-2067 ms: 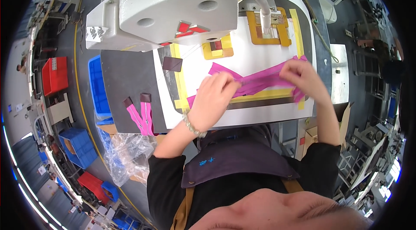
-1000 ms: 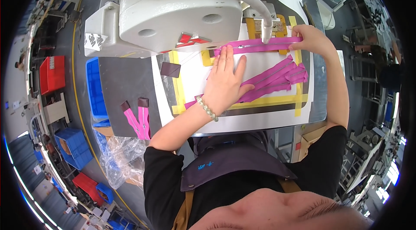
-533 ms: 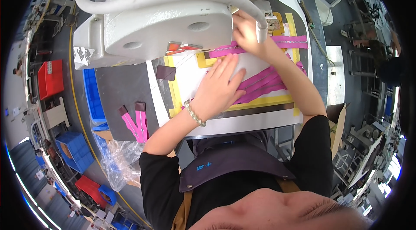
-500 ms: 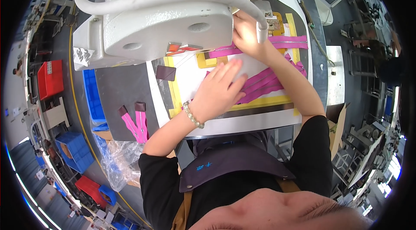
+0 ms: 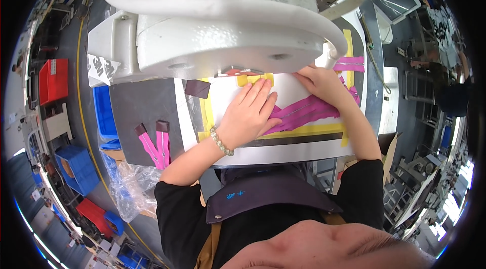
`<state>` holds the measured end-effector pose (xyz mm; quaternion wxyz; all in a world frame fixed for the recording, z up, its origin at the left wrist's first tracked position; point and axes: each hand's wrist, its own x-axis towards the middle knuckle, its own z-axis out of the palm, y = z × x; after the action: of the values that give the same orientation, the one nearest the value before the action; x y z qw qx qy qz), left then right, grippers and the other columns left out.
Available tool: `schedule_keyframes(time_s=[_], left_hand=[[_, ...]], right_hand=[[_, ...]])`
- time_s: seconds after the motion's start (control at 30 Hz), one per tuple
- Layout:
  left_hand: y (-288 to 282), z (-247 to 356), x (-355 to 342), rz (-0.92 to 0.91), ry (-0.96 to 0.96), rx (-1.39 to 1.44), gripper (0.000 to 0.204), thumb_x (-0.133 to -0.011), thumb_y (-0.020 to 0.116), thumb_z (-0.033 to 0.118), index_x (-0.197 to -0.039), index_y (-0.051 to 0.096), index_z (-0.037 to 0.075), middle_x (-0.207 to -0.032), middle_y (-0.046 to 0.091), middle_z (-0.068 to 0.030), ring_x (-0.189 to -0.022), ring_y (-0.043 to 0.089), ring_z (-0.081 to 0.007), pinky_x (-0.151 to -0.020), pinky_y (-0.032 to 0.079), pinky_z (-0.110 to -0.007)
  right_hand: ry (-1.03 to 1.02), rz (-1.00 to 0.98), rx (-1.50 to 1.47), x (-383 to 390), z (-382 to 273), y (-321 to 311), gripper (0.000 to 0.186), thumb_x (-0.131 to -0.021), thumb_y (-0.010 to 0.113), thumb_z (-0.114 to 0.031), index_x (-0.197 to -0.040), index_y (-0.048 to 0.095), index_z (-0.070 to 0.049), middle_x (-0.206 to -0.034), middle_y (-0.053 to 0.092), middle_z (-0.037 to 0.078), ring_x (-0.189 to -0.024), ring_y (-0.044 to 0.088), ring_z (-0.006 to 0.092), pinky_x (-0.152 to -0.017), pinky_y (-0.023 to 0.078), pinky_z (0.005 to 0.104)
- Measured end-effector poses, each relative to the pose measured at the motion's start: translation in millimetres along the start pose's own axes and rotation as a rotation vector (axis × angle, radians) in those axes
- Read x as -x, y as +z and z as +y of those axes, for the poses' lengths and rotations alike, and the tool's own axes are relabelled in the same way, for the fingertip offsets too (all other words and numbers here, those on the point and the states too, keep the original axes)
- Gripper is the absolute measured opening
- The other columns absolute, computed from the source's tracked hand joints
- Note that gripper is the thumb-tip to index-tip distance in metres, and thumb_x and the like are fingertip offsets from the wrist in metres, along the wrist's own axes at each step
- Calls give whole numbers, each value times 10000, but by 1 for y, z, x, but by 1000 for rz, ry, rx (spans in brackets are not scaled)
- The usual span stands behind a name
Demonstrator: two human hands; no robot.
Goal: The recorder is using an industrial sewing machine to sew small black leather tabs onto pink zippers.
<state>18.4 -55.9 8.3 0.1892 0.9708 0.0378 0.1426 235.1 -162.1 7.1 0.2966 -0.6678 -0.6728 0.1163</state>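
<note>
My left hand [image 5: 248,112] lies flat, palm down and open, on the white work surface [image 5: 225,94]. Its fingertips touch or come very close to a yellow piece [image 5: 254,78] under the front of a white sewing machine head [image 5: 228,41]. Bent fingers show on my right hand [image 5: 326,85] at the machine's right underside; their tips, and anything between them, are hidden. Beyond that hand, a magenta zipper strip [image 5: 350,64] runs in toward the machine. More magenta zippers [image 5: 306,112] lie in a bundle between and below both hands.
A dark square patch [image 5: 197,88] lies left of the yellow tape edge [image 5: 204,109]. Two magenta zipper pieces with dark ends [image 5: 162,142] rest at the table's left. Blue [image 5: 105,112] and red bins [image 5: 53,80] stand farther left. A thick white cable [image 5: 228,5] crosses the machine.
The machine head appears larger and farther right in view, covering more of the zipper strip. My right hand has moved down and right; my left hand has shifted slightly left.
</note>
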Motion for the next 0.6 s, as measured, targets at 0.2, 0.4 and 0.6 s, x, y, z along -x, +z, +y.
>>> schedule_keyframes(time_s=[0.2, 0.4, 0.6], left_hand=[[1, 2, 2, 3, -34, 34, 561, -696, 733, 388, -1096, 596, 19, -1229, 531, -199, -1135, 521, -331, -974, 411, -428], [2, 1, 5, -26, -58, 83, 554, -706, 724, 397, -1093, 601, 20, -1154, 561, -175, -1035, 550, -300, -925, 430, -411], [-1, 0, 4, 16, -57, 47, 572, -735, 711, 433, -1149, 607, 52, -1053, 610, -128, -997, 582, -285, -880, 452, -401]], right_hand=[[-19, 42, 129, 6, -1, 10, 434, -752, 619, -24, -1153, 633, -191, -1137, 613, 102, -998, 560, 345, -863, 462, 410], [-55, 38, 112, -1, -4, 7, 351, -755, 614, -34, -1099, 639, -102, -1163, 617, 48, -1044, 581, 263, -865, 448, 401], [-59, 48, 136, -8, -10, 5, 358, -721, 616, -45, -1075, 641, -100, -1188, 610, 28, -1094, 576, 244, -888, 444, 389]])
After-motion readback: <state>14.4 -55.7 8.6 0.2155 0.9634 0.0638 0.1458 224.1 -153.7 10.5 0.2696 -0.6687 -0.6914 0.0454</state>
